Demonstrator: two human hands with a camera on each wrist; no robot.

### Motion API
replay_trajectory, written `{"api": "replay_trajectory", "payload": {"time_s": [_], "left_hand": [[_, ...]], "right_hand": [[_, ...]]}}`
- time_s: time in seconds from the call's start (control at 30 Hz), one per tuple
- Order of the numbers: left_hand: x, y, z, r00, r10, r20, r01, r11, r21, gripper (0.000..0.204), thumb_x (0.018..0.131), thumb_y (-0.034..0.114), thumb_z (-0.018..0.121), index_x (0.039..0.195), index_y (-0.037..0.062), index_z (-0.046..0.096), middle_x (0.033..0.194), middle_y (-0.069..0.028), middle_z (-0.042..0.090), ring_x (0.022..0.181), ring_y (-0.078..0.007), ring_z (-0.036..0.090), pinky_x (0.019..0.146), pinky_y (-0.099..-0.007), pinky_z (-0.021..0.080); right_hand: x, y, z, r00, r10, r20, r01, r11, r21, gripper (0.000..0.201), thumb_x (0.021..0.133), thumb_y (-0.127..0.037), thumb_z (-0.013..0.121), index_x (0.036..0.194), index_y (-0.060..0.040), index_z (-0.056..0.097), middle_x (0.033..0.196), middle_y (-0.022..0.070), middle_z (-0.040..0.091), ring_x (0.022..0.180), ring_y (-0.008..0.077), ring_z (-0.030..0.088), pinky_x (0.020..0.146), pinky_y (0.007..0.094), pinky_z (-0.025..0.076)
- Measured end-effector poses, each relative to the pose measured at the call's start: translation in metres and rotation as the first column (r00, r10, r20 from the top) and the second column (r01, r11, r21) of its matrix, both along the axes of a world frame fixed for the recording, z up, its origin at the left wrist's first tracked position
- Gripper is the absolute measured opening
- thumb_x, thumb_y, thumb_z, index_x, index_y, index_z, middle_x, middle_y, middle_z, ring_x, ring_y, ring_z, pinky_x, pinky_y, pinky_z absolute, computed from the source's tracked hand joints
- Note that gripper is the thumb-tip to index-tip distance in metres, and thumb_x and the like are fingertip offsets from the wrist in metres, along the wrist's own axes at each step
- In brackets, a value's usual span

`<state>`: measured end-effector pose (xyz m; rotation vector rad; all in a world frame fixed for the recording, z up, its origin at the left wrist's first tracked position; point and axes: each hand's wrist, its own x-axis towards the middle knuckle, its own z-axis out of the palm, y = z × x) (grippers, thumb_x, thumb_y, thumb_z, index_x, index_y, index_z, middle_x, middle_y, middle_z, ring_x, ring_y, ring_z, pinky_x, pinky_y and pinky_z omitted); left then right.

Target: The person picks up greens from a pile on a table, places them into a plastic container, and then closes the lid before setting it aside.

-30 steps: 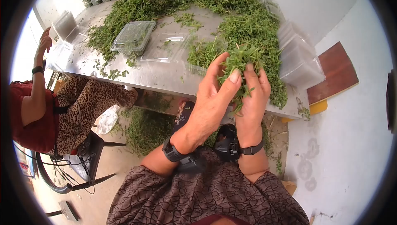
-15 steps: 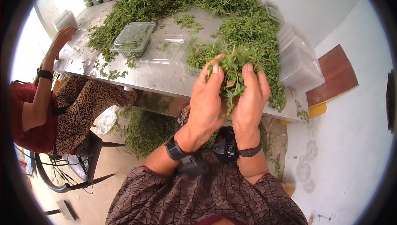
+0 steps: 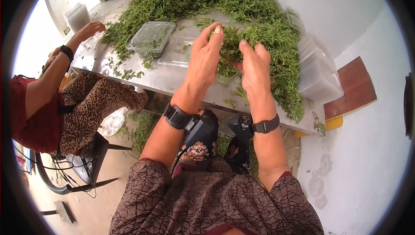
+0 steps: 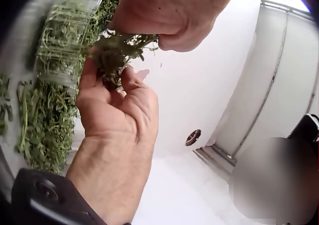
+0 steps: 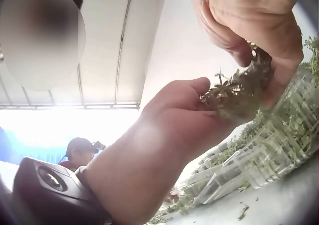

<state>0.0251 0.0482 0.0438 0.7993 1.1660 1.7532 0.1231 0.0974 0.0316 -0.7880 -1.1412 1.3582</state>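
While hands hold herbs, clamshell sits near.

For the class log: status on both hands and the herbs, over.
Left hand and right hand both pinching one herb bunch above the table. Open clear tray beneath. Nothing in the way.

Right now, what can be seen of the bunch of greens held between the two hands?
The bunch of greens is a small tangled clump of thin stems with small leaves, fresh and green. It is held above the metal table, over an open clear container. The left hand and the right hand both pinch it with fingers and thumbs. The large heap of greens lies behind it.
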Motion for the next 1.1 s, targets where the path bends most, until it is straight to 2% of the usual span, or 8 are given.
{"api": "replay_trajectory", "payload": {"time_s": [0.07,0.23,0.3,0.43,0.7,0.8,1.03,1.1], "left_hand": [[-0.004,0.008,-0.015,0.972,0.103,-0.21,-0.064,0.98,0.186,0.042,0.099,0.031,0.043,0.13,0.0033,0.05,0.11,-0.0073,0.058,0.099,-0.0156,0.053,0.085,-0.0281,0.042],[-0.009,0.011,-0.024,0.983,0.038,-0.178,0.004,0.973,0.229,0.051,0.101,0.035,0.035,0.136,-0.0019,0.041,0.134,-0.0158,0.047,0.127,-0.0214,0.04,0.104,-0.0313,0.031],[-0.012,0.015,-0.029,0.989,0.017,-0.148,0.023,0.965,0.261,0.053,0.101,0.035,0.033,0.136,-0.0044,0.039,0.138,-0.0173,0.044,0.132,-0.0226,0.035,0.108,-0.0319,0.027],[-0.019,0.015,-0.036,0.994,0.012,-0.107,0.027,0.937,0.349,0.053,0.102,0.031,0.031,0.135,-0.0084,0.037,0.139,-0.0201,0.041,0.135,-0.0255,0.031,0.113,-0.0346,0.022],[-0.029,-0.012,-0.037,0.953,0.088,-0.289,0.01,0.946,0.324,0.044,0.101,0.026,0.034,0.129,-0.0043,0.048,0.135,-0.0169,0.047,0.13,-0.0244,0.039,0.11,-0.035,0.027],[-0.03,-0.018,-0.043,0.853,0.127,-0.507,0.024,0.96,0.28,0.037,0.099,0.022,0.04,0.124,-0.0008,0.055,0.132,-0.0142,0.051,0.13,-0.026,0.039,0.109,-0.0358,0.027],[-0.015,-0.02,-0.048,0.253,0.356,-0.9,0.077,0.92,0.385,0.032,0.09,0.021,0.054,0.113,-0.001,0.061,0.121,-0.0163,0.058,0.129,-0.0355,0.041,0.113,-0.0507,0.017],[-0.014,-0.021,-0.049,0.169,0.363,-0.917,0.094,0.92,0.381,0.03,0.088,0.02,0.057,0.108,-0.001,0.063,0.117,-0.016,0.06,0.127,-0.0357,0.042,0.113,-0.0532,0.015]], "right_hand": [[0.0,0.0,0.0,0.996,0.013,0.09,-0.013,1.0,-0.001,0.018,0.088,-0.015,0.058,0.092,0.0012,0.055,0.071,-0.0012,0.05,0.057,0.0067,0.045,0.046,0.0248,0.037],[0.004,0.005,-0.009,0.921,-0.055,0.387,0.018,0.995,0.097,0.038,0.088,-0.02,0.057,0.112,0.0099,0.054,0.075,0.0084,0.058,0.061,0.0143,0.052,0.056,0.0311,0.044],[0.007,0.008,-0.007,0.756,-0.16,0.635,0.004,0.971,0.239,0.047,0.087,-0.023,0.056,0.119,0.0109,0.052,0.078,0.0179,0.062,0.066,0.0214,0.058,0.066,0.0358,0.046],[0.016,-0.002,0.005,0.697,-0.082,0.712,-0.063,0.983,0.174,0.046,0.086,-0.024,0.056,0.118,0.0092,0.054,0.087,0.0251,0.065,0.076,0.0281,0.064,0.073,0.0389,0.048],[0.032,-0.009,0.002,0.663,-0.348,0.663,0.016,0.892,0.452,0.037,0.083,-0.017,0.062,0.117,-0.0005,0.06,0.108,0.0229,0.064,0.087,0.0303,0.066,0.079,0.0372,0.05],[0.034,-0.017,0.008,0.624,-0.357,0.695,-0.031,0.877,0.479,0.032,0.084,-0.014,0.061,0.114,-0.0032,0.063,0.113,0.0198,0.063,0.097,0.0315,0.063,0.084,0.0379,0.049],[0.035,-0.007,-0.01,0.644,-0.424,0.637,-0.261,0.66,0.704,0.028,0.087,-0.016,0.06,0.111,-0.0042,0.065,0.11,0.0161,0.065,0.114,0.0344,0.052,0.098,0.0428,0.039],[0.039,-0.007,-0.013,0.466,-0.424,0.777,-0.336,0.727,0.598,0.026,0.088,-0.02,0.059,0.108,-0.0044,0.067,0.103,0.0155,0.067,0.112,0.0366,0.053,0.1,0.0474,0.036]]}}
